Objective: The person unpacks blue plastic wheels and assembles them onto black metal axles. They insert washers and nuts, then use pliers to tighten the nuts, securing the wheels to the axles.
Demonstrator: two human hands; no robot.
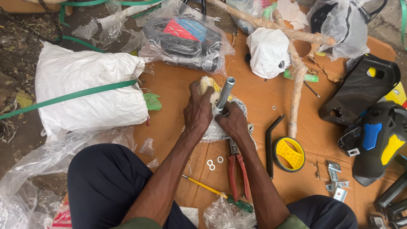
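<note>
My left hand [198, 111] wraps over a padded, cream-coloured part [207, 83], fingers curled and gripping it from above; my right hand [232, 122] clasps the base of a silver metal tube [224, 93], which rises tilted between both hands; beneath them lies a crumpled sheet of foam wrap [212, 131] on the cardboard sheet [178, 85]. I judge the step to be freeing the tube's fitting from its packing; the next move calls for a firm hold by the left while the right works the base. Both forearms converge from my knees, wrists bent downward. Just below my right wrist lie red-handled pliers [238, 169]; nearer me, a yellow-and-green screwdriver [216, 194]; between them, two small washers [210, 164]; right of my right hand, a yellow-hubbed small wheel [289, 154]; left of my left hand, a white woven sack [85, 91].
</note>
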